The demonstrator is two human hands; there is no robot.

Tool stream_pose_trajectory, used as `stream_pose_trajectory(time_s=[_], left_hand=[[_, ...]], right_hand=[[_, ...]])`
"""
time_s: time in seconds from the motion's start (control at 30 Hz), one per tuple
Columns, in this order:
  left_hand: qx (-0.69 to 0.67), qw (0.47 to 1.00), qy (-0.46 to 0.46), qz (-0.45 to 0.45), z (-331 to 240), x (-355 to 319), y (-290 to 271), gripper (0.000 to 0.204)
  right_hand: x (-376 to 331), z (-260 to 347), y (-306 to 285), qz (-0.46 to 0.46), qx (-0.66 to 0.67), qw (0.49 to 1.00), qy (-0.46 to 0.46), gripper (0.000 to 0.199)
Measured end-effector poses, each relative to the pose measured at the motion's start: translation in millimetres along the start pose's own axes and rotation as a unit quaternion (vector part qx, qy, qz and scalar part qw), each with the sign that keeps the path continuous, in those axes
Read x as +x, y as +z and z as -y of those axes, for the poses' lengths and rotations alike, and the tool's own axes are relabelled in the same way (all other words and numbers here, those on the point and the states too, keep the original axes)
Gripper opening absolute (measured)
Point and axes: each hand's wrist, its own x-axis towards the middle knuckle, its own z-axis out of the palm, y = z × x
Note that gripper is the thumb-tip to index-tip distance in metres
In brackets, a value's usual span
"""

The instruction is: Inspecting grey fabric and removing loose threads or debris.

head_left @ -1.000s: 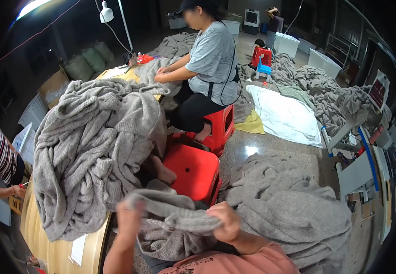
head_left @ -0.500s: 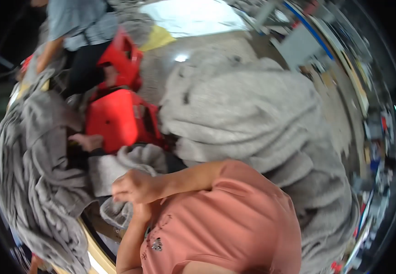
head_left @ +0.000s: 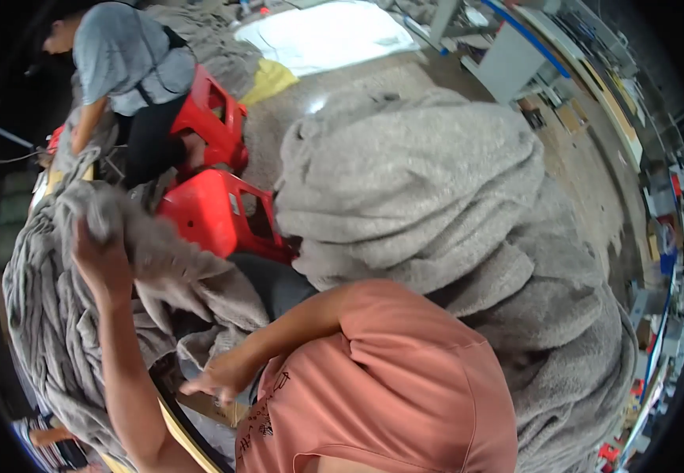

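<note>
My left hand [head_left: 104, 256] is raised over the table at the left, its fingers closed on a bunched fold of grey fluffy fabric [head_left: 200, 276]. The lifted cloth is smeared by motion and hangs toward my lap. Lower and nearer my body, my right hand [head_left: 227, 377] has its index finger stretched out and holds nothing that I can see. Its fingertips are close to a small grey fabric edge and a cardboard box [head_left: 219, 408] below. More of the grey cloth [head_left: 50, 315] drapes over the table's left side.
A large heap of grey fluffy fabric [head_left: 413, 173] lies to my right. Two red plastic stools [head_left: 200, 213] stand ahead, and a co-worker [head_left: 125, 59] sits on the farther one. Beyond are a white sheet [head_left: 326, 35] and yellow cloth [head_left: 271, 81]. A pale table edge [head_left: 188, 433] runs below my hands.
My hands, together before my chest earlier, have parted. The left has swung out and up to the left, lifting grey fabric. My right has dropped slightly lower.
</note>
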Motion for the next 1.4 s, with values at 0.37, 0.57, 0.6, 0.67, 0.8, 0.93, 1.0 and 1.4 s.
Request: stream_pose_trajectory(time_s=[0.37, 0.57, 0.6, 0.67, 0.8, 0.93, 1.0, 1.4], left_hand=[[-0.236, 0.905, 0.344, 0.076, -163, -5, -51, 0.044], [-0.279, 0.805, 0.512, 0.112, -230, -61, -41, 0.043], [-0.244, 0.804, 0.500, 0.209, -220, -75, -12, 0.047], [-0.248, 0.748, 0.524, 0.323, -188, -102, 22, 0.045], [-0.140, 0.766, 0.428, 0.460, -157, -118, 16, 0.038], [-0.154, 0.859, 0.335, 0.356, -112, -101, -12, 0.038], [-0.154, 0.872, 0.340, 0.316, -89, -97, -24, 0.037], [-0.198, 0.956, 0.197, -0.094, -81, -31, -178, 0.009]], right_hand=[[-126, 112, -158, -0.624, -0.312, 0.698, -0.159, 0.030], [-47, -105, -90, -0.677, -0.025, 0.727, -0.112, 0.023], [-52, -115, -93, -0.684, -0.017, 0.722, -0.103, 0.023], [-43, -117, -95, -0.662, -0.047, 0.746, -0.049, 0.021], [-33, -116, -91, -0.603, -0.106, 0.788, 0.062, 0.016], [-32, -112, -67, -0.425, -0.157, 0.882, 0.129, 0.013], [-42, -103, -51, -0.288, -0.184, 0.932, 0.119, 0.011], [-33, -106, -3, 0.189, -0.294, 0.910, 0.223, 0.019]])
